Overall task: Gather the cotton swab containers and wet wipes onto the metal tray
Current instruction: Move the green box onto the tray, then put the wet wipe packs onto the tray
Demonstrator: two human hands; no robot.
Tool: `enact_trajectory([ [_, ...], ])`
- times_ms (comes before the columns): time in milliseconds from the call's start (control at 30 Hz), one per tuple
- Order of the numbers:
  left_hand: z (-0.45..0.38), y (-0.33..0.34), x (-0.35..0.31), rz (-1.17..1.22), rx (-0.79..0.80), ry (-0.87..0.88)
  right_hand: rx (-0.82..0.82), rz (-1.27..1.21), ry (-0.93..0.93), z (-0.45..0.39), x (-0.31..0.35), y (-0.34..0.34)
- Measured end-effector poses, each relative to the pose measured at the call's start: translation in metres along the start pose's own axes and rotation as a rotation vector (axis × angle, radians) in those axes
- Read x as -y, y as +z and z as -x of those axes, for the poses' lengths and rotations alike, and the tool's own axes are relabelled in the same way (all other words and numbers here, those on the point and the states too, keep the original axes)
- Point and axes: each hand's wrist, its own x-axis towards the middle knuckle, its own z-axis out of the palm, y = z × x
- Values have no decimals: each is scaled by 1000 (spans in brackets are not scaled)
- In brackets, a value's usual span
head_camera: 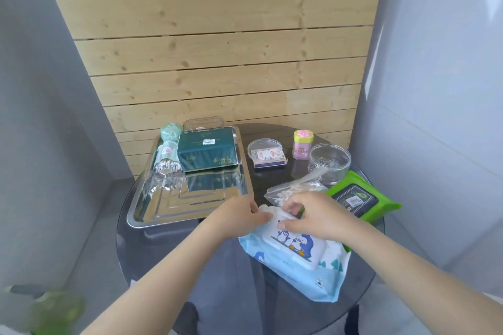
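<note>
Dark round table (152,247) holds the tray (190,215) at left. Both my left hand (239,219) and right hand (307,215) pinch the blue wipes pack (296,255), which lies on the table just right of the tray.

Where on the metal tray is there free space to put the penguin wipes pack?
The metal tray is bare across its near half, in front of the dark green box and the swab tube. Its far half is crowded. Both hands, left hand and right hand, are on the penguin pack.
</note>
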Motion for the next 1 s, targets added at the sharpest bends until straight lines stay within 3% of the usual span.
enact_trajectory([
  [167, -1, 3, 9, 151, -24, -18, 109, -65, 9, 4, -6, 3],
  [333, 1, 9, 17, 363, 62, -127, 125, -237, -17, 0, -10, 7],
  [467, 1, 18, 16, 788, 45, -131, 132, -306, -28, 0, -13, 4],
  [833, 3, -47, 78, 1088, -167, -78, 385, -554, -54, -28, 34, -2],
  [1000, -5, -68, 118, 1280, -290, -183, 312, -724, 22, -70, 62, 8],
])
